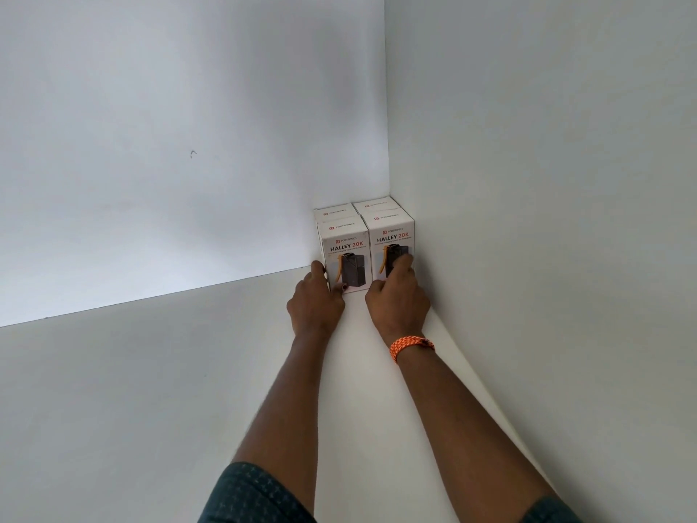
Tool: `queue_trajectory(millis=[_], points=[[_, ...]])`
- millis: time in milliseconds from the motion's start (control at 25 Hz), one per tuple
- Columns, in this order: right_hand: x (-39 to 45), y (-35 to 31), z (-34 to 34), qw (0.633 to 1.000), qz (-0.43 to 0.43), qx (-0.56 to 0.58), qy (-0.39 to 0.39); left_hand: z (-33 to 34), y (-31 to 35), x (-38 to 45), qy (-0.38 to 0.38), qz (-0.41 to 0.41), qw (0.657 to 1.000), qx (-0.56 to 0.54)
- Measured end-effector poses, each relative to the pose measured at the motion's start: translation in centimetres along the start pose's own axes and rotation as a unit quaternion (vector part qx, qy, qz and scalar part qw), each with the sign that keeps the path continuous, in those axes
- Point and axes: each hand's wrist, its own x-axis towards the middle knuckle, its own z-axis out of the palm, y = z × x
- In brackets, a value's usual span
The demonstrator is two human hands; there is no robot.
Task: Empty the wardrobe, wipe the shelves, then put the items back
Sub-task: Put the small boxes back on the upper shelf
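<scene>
Four white boxes, packed two by two into the back right corner of the white shelf [151, 390], against both the back wall [169, 145] and the right wall [547, 183]. Front left box [345, 254] and front right box [392, 247] printed with a power bank picture and "HALLEY 20K"; only the tops of the two behind showing.

Left hand [315, 302] wrapped round the lower left corner of the front left box — thumb on the side, one fingertip on the face. Right hand [398, 300], orange wristband [411, 345] below it, with fingers curled and pressing on the lower face of the front right box; whether gripping or merely pushing, cannot tell.

Likely stiff cardboard, smooth and a little slippery, dense for the size if power banks are inside. Best taken by opposite side faces, low down — not by the top flaps.
</scene>
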Motion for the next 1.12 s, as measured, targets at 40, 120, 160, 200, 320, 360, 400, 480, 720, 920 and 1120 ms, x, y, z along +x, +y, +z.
queue_trajectory(millis=[40, 120, 160, 200, 320, 360, 400, 480, 720, 920, 1120], points=[[-0.1, -0.2, 0.0, 1.0, -0.001, 0.001, 0.011, 0.1, -0.1, 0.1, -0.001, -0.004, 1.0, -0.016], [-0.3, -0.7, -0.2, 1.0, -0.005, 0.014, 0.025, -0.1, 0.0, -0.1, 0.019, -0.017, 0.996, -0.083], [-0.6, -0.9, -0.4, 0.999, -0.01, 0.024, 0.022, -0.4, -0.2, -0.5, 0.037, -0.032, 0.99, -0.135], [-1.3, -1.4, -0.6, 0.999, -0.018, 0.028, 0.014, -0.7, -0.4, -1.2, 0.056, -0.055, 0.977, -0.199], [-5.0, -3.3, -1.6, 0.998, -0.036, 0.028, -0.039, -3.4, -0.8, -5.0, 0.05, -0.139, 0.915, -0.375], [-7.0, -4.0, -1.9, 0.996, -0.038, 0.044, -0.072, -4.5, -1.1, -6.8, 0.048, -0.14, 0.908, -0.391], [-8.7, -4.7, -2.2, 0.992, -0.035, 0.064, -0.103, -5.5, -1.1, -8.2, 0.051, -0.132, 0.907, -0.396], [-12.7, -6.1, -3.3, 0.985, -0.018, 0.098, -0.143, -7.9, -1.6, -12.2, 0.068, -0.138, 0.9, -0.408], [-27.9, -10.4, -8.1, 0.942, 0.046, 0.308, -0.124, -17.2, -5.5, -26.6, 0.099, -0.181, 0.828, -0.521], [-43.1, -15.1, -10.3, 0.897, -0.057, 0.391, -0.2, -28.3, -12.2, -41.9, 0.276, -0.251, 0.795, -0.478], [-61.0, -18.6, -11.3, 0.797, -0.192, 0.402, -0.407, -34.2, -19.7, -60.3, 0.455, -0.373, 0.705, -0.395]])
